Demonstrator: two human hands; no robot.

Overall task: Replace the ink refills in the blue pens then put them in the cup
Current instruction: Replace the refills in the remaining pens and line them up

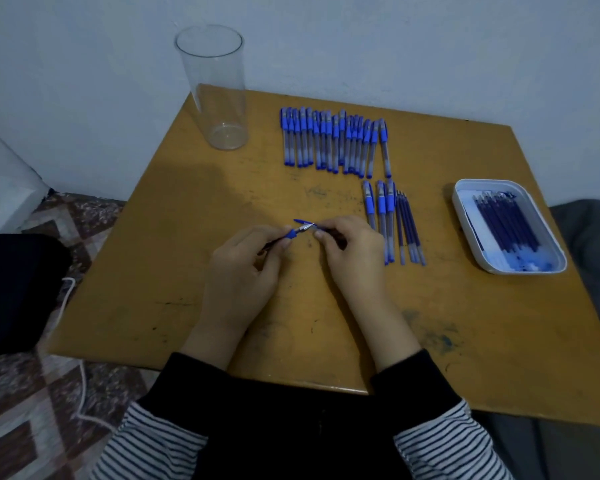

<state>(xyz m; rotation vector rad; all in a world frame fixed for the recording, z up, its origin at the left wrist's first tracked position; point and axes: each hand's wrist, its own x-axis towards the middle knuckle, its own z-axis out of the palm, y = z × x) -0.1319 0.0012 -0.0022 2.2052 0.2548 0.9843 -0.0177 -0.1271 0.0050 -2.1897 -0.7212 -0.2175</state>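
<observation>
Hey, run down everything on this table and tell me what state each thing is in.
Held pen: uncapped, gripped by left hand and right hand.
Cap: off, lying just behind the held pen.
Cup: upright, empty.
Row of pens: capped, lying side by side.
Three pens: uncapped, lying by the right hand.
Loose refills: lying beside those three pens.
Tray: holds more refills.

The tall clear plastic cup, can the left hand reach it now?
Probably: bare wooden table lies between the clear plastic cup and the left hand, though that hand grips a blue pen.
</observation>
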